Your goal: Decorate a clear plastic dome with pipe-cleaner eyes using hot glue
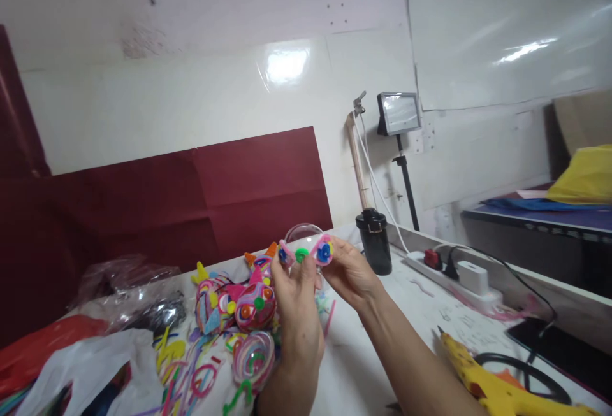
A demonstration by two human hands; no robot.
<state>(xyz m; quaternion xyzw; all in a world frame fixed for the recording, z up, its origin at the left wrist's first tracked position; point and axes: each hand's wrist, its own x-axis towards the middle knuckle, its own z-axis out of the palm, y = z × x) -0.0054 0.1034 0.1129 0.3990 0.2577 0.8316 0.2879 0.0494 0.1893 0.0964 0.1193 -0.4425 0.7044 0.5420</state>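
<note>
Here, a clear plastic dome (305, 232) is being held up above the white table (354, 358) between both hands. Its green piece (301, 255) is being met from below by the thumb of the left hand (299, 295), the dome's left side being gripped. At its right side, a pink loop (324, 251) with a blue centre is being pinched narrowly by the right hand (352, 274), the fingertips being partly hidden. A decorated ball (257, 306) is being flanked by colourful craft pieces (205, 378).
</note>
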